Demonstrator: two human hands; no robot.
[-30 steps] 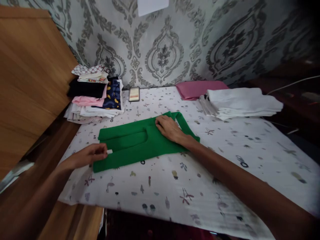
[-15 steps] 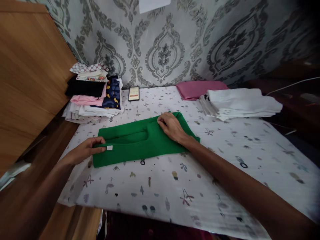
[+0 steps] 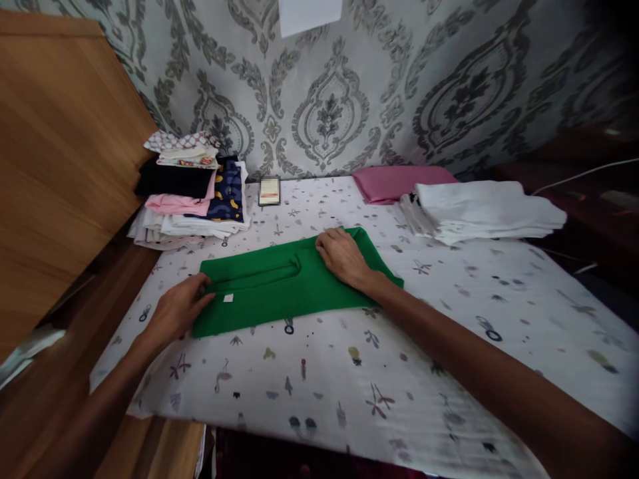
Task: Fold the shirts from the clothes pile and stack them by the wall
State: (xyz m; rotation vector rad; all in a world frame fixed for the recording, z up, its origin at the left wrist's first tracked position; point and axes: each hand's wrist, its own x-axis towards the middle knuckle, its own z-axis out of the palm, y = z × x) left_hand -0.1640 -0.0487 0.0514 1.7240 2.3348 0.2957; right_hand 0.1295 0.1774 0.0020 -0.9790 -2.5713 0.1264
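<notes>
Gray-patterned wall covering [image 3: 329, 100] spans the b/g, its far R side lost in shadow. Below, a table [image 3: 319, 372] draped w/ white printed cloth runs off frame at R. Wooden panel [image 3: 60, 133], far L, is cut off by the frame edge. Folded green garment [image 3: 264, 303] lies mid-table, its R end partly hidden under the person's R arm; exact type hard to make out. White folded stack [image 3: 489, 206], back R, hides part of a pink folded item [image 3: 394, 179]; clothes pile [image 3: 174, 179] sits back L, beside the panel. R hand [image 3: 344, 256] rests on the garment, fingers curled, tips out of sight; can't tell if they grip. L hand [image 3: 174, 309] is at garment's L end, thumb & fingers parted, tips at the fabric. Paper sheet [image 3: 310, 14], top ctr., is cropped. Card [image 3: 269, 191] nr. wall, text illegible. White tag [image 3: 228, 298] on garment, likewise unreadable.
</notes>
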